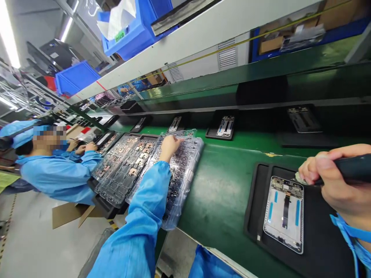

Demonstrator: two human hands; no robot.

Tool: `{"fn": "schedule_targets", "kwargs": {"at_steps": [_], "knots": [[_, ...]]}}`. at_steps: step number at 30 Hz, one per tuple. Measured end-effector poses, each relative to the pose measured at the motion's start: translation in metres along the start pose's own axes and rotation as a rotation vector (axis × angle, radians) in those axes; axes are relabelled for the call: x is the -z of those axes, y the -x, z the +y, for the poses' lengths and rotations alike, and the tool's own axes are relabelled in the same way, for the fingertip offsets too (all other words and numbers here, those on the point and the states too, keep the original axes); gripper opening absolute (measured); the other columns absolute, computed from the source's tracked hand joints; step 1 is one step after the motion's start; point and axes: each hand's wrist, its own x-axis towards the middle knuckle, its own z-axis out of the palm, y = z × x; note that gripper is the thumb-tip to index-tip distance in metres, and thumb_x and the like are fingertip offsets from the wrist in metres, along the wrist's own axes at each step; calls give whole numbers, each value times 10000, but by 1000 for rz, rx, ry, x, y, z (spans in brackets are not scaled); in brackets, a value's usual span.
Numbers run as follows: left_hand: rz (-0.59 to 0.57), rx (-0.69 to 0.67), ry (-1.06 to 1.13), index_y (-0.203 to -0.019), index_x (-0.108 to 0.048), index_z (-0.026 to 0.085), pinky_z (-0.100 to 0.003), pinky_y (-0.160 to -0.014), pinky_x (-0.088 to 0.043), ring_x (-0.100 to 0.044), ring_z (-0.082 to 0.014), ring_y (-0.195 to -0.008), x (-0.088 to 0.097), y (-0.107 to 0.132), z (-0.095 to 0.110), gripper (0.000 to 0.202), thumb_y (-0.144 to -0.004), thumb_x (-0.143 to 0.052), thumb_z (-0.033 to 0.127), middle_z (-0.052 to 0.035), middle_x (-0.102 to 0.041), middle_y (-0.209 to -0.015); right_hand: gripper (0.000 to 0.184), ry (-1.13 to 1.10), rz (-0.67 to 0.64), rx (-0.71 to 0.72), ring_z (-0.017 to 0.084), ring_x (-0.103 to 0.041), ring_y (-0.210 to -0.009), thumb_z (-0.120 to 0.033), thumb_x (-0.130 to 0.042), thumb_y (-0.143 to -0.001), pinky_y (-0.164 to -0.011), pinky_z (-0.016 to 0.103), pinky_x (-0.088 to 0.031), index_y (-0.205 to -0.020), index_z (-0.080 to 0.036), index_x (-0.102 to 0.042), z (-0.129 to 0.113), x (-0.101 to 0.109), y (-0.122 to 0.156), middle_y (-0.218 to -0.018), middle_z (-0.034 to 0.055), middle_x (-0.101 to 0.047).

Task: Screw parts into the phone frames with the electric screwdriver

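Note:
My left hand (170, 148) reaches over a clear plastic tray (189, 173) filled with many small dark parts. Its fingertips are pinched together at the tray's far end; whatever they hold is too small to make out. At the right edge, my right hand (333, 175) is wrapped round a thick black screwdriver (355, 168), whose tip is hidden. A pale finger cover (300, 178) shows at a fingertip. Just below that hand, an opened phone body (285, 216) with a circuit board, a black ribbon cable and blue strips lies in a black holder (255, 208).
More phone bodies (226, 126) in black holders line the green bench (220, 181). Left of my arm are trays of boards (124, 166). A co-worker in blue (58, 170) works farther left. Blue bins (127, 31) sit on the shelf above.

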Motion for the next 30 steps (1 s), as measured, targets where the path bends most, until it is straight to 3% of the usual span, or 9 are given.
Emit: {"fn": "schedule_targets", "kwargs": {"at_steps": [5, 8, 10, 13, 17, 20, 24, 30], "knots": [[12, 127, 44, -1542, -784, 183, -532, -1111, -752, -831, -310, -1296, -10, -41, -3, 452, -1204, -870, 472, -131, -805, -1530, 484, -74, -8, 60, 204, -557, -340, -343, -1159, -709, -391, 371, -534, -862, -317, -701, -10, 1, 0, -559, -83, -640], [31, 160, 82, -1250, -835, 136, -419, -997, -726, -833, -248, -1056, -9, -57, -1, 220, -1143, -898, 318, -87, -857, -1181, 497, -85, 10, 94, 185, -550, -346, -428, -1159, -786, -394, 335, -531, -901, -308, -690, -21, 6, -2, -549, -88, -620], [55, 141, 127, -1101, -832, 141, -364, -966, -686, -814, -230, -967, -11, -51, 5, 78, -1061, -877, 190, -57, -847, -1001, 514, -90, 25, 132, 169, -537, -350, -509, -1147, -842, -406, 325, -549, -932, -304, -684, -28, 13, -3, -549, -92, -612], [-33, -31, 330, -1084, -888, 190, -360, -1004, -687, -855, -245, -1002, -26, -1, 27, 88, -998, -871, 200, -61, -909, -1024, 475, -71, 5, 211, 149, -529, -359, -503, -1097, -940, -416, 307, -565, -994, -302, -670, -36, 28, 0, -570, -99, -622], [-397, -343, 530, -1067, -985, 273, -404, -975, -708, -883, -278, -997, -70, 116, 75, 88, -1058, -898, 285, -55, -956, -1050, 472, -8, 20, 215, 140, -530, -370, -486, -1068, -979, -411, 287, -541, -1022, -305, -634, -37, 47, 10, -586, -115, -618], [-595, -421, 543, -1056, -1000, 288, -393, -970, -686, -868, -264, -967, -107, 181, 111, 117, -1031, -962, 180, -36, -952, -1003, 471, 33, 61, 175, 151, -518, -370, -505, -1050, -986, -397, 302, -527, -1019, -317, -619, -34, 56, 18, -584, -126, -609], [-703, -444, 439, -1016, -999, 286, -474, -1120, -618, -838, -298, -1074, -138, 204, 135, 159, -1009, -1015, 128, -33, -948, -972, 401, 7, 96, 143, 171, -522, -377, -457, -1031, -1003, -380, 337, -528, -1025, -336, -649, -29, 60, 24, -590, -119, -595], [-686, -425, 398, -985, -994, 277, -537, -1129, -556, -770, -334, -1196, -146, 202, 134, 159, -994, -1052, 130, -55, -950, -1073, 480, -7, 144, 128, 143, -519, -385, -501, -1058, -981, -413, 298, -540, -1015, -310, -619, -24, 64, 24, -586, -126, -596]]}}
